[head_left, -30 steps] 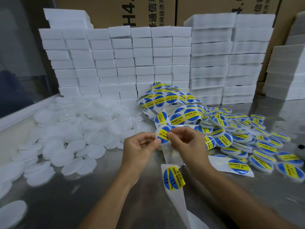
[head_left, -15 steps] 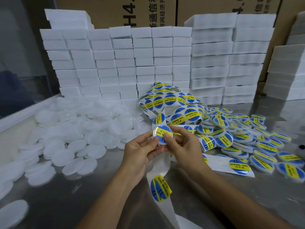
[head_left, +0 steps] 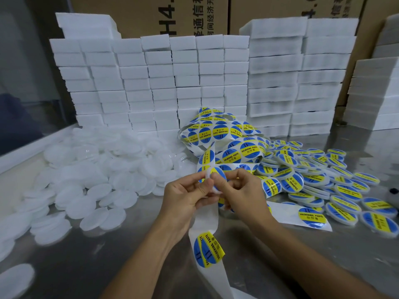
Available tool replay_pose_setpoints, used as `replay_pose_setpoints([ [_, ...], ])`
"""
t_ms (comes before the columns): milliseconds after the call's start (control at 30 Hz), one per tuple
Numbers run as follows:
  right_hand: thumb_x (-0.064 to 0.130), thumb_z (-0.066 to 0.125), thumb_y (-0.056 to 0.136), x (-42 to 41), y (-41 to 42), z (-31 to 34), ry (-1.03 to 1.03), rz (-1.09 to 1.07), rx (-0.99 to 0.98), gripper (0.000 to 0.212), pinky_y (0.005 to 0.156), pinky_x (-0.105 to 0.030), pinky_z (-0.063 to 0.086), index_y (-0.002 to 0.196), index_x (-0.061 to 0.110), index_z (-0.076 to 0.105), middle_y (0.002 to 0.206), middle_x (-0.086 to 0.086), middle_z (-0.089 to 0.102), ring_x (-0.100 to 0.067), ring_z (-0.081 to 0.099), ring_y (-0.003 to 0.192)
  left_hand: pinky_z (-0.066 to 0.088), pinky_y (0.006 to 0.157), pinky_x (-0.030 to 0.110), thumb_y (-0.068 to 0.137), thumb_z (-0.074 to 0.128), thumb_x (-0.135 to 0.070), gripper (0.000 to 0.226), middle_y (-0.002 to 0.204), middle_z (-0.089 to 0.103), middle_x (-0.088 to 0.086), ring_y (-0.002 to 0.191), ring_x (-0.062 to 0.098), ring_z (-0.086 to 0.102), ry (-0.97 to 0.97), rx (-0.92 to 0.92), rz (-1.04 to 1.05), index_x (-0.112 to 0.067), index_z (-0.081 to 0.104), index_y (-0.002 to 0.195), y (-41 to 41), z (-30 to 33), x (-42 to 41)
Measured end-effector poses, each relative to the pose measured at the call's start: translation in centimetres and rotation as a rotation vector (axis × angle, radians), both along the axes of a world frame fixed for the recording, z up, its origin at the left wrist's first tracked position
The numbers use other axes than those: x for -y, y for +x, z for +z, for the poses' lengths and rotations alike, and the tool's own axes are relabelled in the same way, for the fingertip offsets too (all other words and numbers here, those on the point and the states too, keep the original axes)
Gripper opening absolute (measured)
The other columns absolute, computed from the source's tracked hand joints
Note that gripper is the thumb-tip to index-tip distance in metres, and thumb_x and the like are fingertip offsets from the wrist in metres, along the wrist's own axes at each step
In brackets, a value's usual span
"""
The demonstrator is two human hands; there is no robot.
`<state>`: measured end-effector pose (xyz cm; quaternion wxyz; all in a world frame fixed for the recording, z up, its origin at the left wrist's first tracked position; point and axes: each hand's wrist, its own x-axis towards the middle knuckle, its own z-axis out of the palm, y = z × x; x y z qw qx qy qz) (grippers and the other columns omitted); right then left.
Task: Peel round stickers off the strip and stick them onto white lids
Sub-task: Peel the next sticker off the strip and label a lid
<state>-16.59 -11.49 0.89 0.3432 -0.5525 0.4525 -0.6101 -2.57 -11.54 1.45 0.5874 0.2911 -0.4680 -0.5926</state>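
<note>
Now, hands: I am holding one white lid (head_left: 212,182) between both, above the near middle of the counter (head_left: 90,262).
Left hand (head_left: 187,198): gripping the lid's left edge, thumb lying on its face.
Right hand (head_left: 241,194): pinching the lid's right side, fingers curling round it.
Sticker (head_left: 218,174): blue and yellow, sitting on the held lid, partly hidden by my thumbs.
Strip (head_left: 205,229): trailing down from under my hands toward me, one sticker on it; its tangled rest is piling up far middle.
Plain lids (head_left: 103,169): heaping on the left.
Labelled lids (head_left: 336,186): spreading on the right.
Foam blocks (head_left: 151,83): stacking along the far side.
</note>
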Motion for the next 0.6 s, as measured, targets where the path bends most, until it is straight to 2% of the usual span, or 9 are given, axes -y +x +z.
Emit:
replay_pose_setpoints([
  [67, 0.04, 0.066, 0.085, 0.22, -0.4, 0.09, -0.028, -0.026, -0.016, 0.038, 0.041, -0.024, 0.046, 0.082, 0.002, 0.063, 0.057, -0.013, 0.064, -0.013, 0.055, 0.041, 0.058, 0.062, 0.028, 0.064, 0.075, -0.018, 0.029, 0.09, 0.074, 0.02, 0.073, 0.025, 0.073, 0.022, -0.002, 0.0, -0.013, 0.077, 0.092, 0.02, -0.03, 0.02],
  [133, 0.028, 0.059, 0.096, 0.4, -0.56, -0.06, -0.046, -0.041, -0.054, 0.033, 0.041, -0.021, 0.044, 0.081, -0.001, 0.061, 0.054, -0.01, 0.062, -0.01, 0.054, 0.039, 0.058, 0.061, 0.027, 0.066, 0.073, -0.016, 0.03, 0.09, 0.075, 0.018, 0.073, 0.024, 0.073, 0.036, -0.008, -0.004, -0.01, 0.075, 0.095, -0.03, 0.04, -0.01],
  [233, 0.024, 0.054, 0.099, 0.53, -0.61, -0.42, -0.063, -0.056, -0.116, 0.03, 0.043, -0.021, 0.044, 0.083, 0.001, 0.061, 0.054, -0.006, 0.061, -0.009, 0.054, 0.041, 0.058, 0.061, 0.027, 0.067, 0.073, -0.016, 0.028, 0.091, 0.075, 0.017, 0.075, 0.024, 0.074, 0.037, -0.007, -0.008, -0.011, 0.075, 0.094, -0.19, 0.11, 0.05],
  [300, 0.031, 0.06, 0.095, 0.49, -0.6, -0.42, -0.081, -0.043, -0.095, 0.03, 0.046, -0.021, 0.046, 0.083, 0.004, 0.064, 0.058, -0.008, 0.065, -0.01, 0.058, 0.045, 0.058, 0.061, 0.027, 0.066, 0.074, -0.017, 0.021, 0.09, 0.075, 0.016, 0.075, 0.023, 0.074, 0.036, -0.002, -0.009, -0.015, 0.079, 0.086, -0.15, 0.11, 0.11],
  [333, 0.041, 0.065, 0.088, 0.35, -0.55, -0.34, -0.077, -0.047, -0.086, 0.035, 0.047, -0.021, 0.047, 0.081, 0.007, 0.064, 0.06, -0.008, 0.067, -0.01, 0.059, 0.047, 0.058, 0.062, 0.027, 0.065, 0.074, -0.018, 0.021, 0.089, 0.075, 0.015, 0.075, 0.023, 0.074, 0.031, 0.008, -0.009, -0.017, 0.08, 0.085, -0.09, 0.06, 0.11],
  [433, 0.069, 0.068, 0.064, 0.08, -0.55, -0.22, -0.05, -0.117, -0.129, 0.062, 0.047, -0.021, 0.045, 0.074, 0.008, 0.059, 0.059, -0.008, 0.064, -0.011, 0.054, 0.049, 0.058, 0.065, 0.029, 0.064, 0.077, -0.027, 0.033, 0.091, 0.075, 0.018, 0.081, 0.025, 0.073, -0.025, 0.106, -0.038, -0.017, 0.079, 0.095, -0.03, -0.04, 0.02],
  [533, 0.069, 0.067, 0.065, 0.27, -0.9, -0.05, -0.056, -0.17, -0.164, 0.068, 0.046, -0.026, 0.044, 0.07, 0.002, 0.052, 0.056, -0.012, 0.06, -0.012, 0.054, 0.047, 0.058, 0.066, 0.027, 0.071, 0.074, -0.027, 0.042, 0.094, 0.075, 0.014, 0.085, 0.025, 0.073, -0.069, 0.226, -0.035, -0.013, 0.072, 0.111, 0.01, -0.05, -0.04],
  [600, 0.057, 0.065, 0.076, 0.52, -1.06, 0.02, -0.086, -0.154, -0.146, 0.06, 0.043, -0.025, 0.046, 0.069, 0.0, 0.05, 0.052, -0.005, 0.061, -0.01, 0.061, 0.045, 0.057, 0.063, 0.025, 0.081, 0.068, -0.018, 0.03, 0.094, 0.076, 0.007, 0.082, 0.02, 0.073, -0.077, 0.28, 0.018, -0.015, 0.071, 0.112, 0.22, -0.12, 0.14],
])
